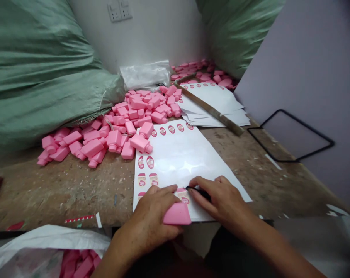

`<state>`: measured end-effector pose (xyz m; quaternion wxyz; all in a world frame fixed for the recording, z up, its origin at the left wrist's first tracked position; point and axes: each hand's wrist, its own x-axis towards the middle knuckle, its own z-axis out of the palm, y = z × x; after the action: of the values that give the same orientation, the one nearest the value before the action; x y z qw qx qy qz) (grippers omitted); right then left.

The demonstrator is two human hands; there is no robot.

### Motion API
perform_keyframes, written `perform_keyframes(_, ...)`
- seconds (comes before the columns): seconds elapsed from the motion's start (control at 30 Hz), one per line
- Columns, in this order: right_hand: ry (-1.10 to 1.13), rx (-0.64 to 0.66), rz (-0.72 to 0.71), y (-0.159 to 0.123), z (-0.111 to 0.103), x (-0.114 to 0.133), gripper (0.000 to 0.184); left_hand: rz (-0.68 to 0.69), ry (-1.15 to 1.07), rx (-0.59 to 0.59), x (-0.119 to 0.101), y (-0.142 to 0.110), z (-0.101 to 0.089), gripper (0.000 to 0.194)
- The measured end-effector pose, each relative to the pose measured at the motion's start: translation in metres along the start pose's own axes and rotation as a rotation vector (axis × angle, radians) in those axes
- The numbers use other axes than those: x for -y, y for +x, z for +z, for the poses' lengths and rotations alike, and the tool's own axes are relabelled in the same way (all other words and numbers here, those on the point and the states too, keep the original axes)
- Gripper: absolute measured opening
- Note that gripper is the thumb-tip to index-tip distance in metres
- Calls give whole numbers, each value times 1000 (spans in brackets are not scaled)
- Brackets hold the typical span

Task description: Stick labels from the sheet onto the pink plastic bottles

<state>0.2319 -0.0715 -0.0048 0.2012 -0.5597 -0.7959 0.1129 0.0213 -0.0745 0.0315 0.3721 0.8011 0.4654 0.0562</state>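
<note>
My left hand (160, 214) is closed around a pink plastic bottle (177, 214), whose flat base faces me at the table's front edge. A label (183, 195) with a pink top and printed heart shows just beyond the base. Whether it is stuck to the bottle I cannot tell. Pinched in my right hand (221, 195) is a slim black tool (201, 193), its tip at the label's edge; the fingers hide its exact kind. Beneath both hands lies a white sticker sheet (186, 154) with printed labels along its left and far edges.
Pink bottles (114, 139) are heaped beyond the sheet, beside a green sack (41, 88). A wooden strip (211, 110) rests on more sheets (221, 100). A black wire frame (291, 160) stands at right. A white bag (56, 239) of pink bottles sits below the front edge.
</note>
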Motion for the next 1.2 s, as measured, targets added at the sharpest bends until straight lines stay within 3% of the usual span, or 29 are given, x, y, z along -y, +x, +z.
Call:
perform_keyframes(0.2, 87, 66, 104, -1, -3, -2, 22, -15, -110, -10, 2, -3, -2, 52)
perform_keyframes(0.27, 44, 66, 92, -3, 1, 1, 24, -87, -306, -75, 4, -2, -4, 51)
perform_keyframes(0.4, 22, 29, 19, -7, 10, 4, 23, -280, -919, -288, 9, 6, -3, 48)
perform_keyframes(0.47, 71, 30, 1, -7, 10, 4, 23, -287, -1023, -376, 12, 11, 1, 49)
perform_keyframes(0.67, 511, 221, 150, -3, -16, 6, 26, -309, -880, -452, 15, 15, 12, 44)
perform_keyframes(0.73, 622, 216, 223, -3, -23, 5, 29, -287, -870, -459, 16, 14, 13, 43)
perform_keyframes(0.87, 358, 89, 262, -6, -15, 3, 29, -292, -873, -470, 14, 15, 13, 45)
perform_keyframes(0.97, 102, 92, 202, -5, 2, 8, 25, -303, -878, -489, 11, 14, 13, 44)
perform_keyframes(1.03, 83, 72, 165, -4, 7, 12, 23, -307, -880, -503, 8, 14, 13, 44)
perform_keyframes(1.1, 231, 53, 176, -4, 5, 15, 21, -307, -874, -523, 7, 14, 12, 44)
perform_keyframes(1.2, 632, 32, 296, -5, -9, 17, 23, -306, -859, -541, 6, 16, 11, 42)
